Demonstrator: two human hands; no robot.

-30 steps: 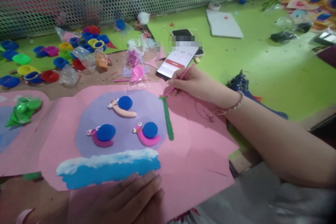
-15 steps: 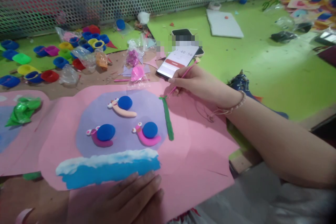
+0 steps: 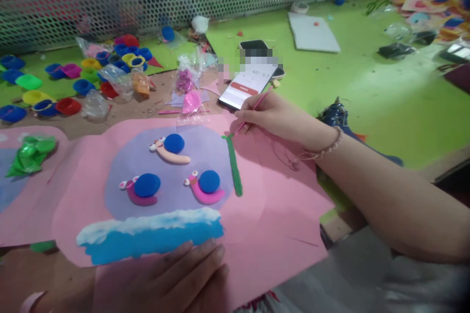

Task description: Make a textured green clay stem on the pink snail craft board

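Observation:
In the head view, my right hand (image 3: pixel 262 110) pinches a thin pink stick (image 3: pixel 253 110), its lower tip at the top of a green clay stem (image 3: pixel 235 168). The stem lies on a pink paper sheet (image 3: pixel 279 225) beside a lilac paper oval (image 3: pixel 172 171). My left hand (image 3: pixel 183 274) rests flat on the sheet, fingers stretched out, just below a blue and white clay strip (image 3: pixel 154 237). Three clay snails with blue shells sit on the oval: a peach one (image 3: pixel 171 151), a purple one (image 3: pixel 141 190) and a pink one (image 3: pixel 207 188).
Behind the sheet lies a phone showing a timer (image 3: pixel 238 90), partly over another phone (image 3: pixel 253 46). Bagged pink clay (image 3: pixel 193 102) and several coloured caps (image 3: pixel 68 106) are at the left. A bag of green clay (image 3: pixel 33 154) sits on a neighbouring sheet. A white board (image 3: pixel 314 32) lies farther back.
The pink stick has shifted slightly in my right hand's pinch, its tip staying by the stem's top. My left hand stays in place. The phone's timer has advanced by one second.

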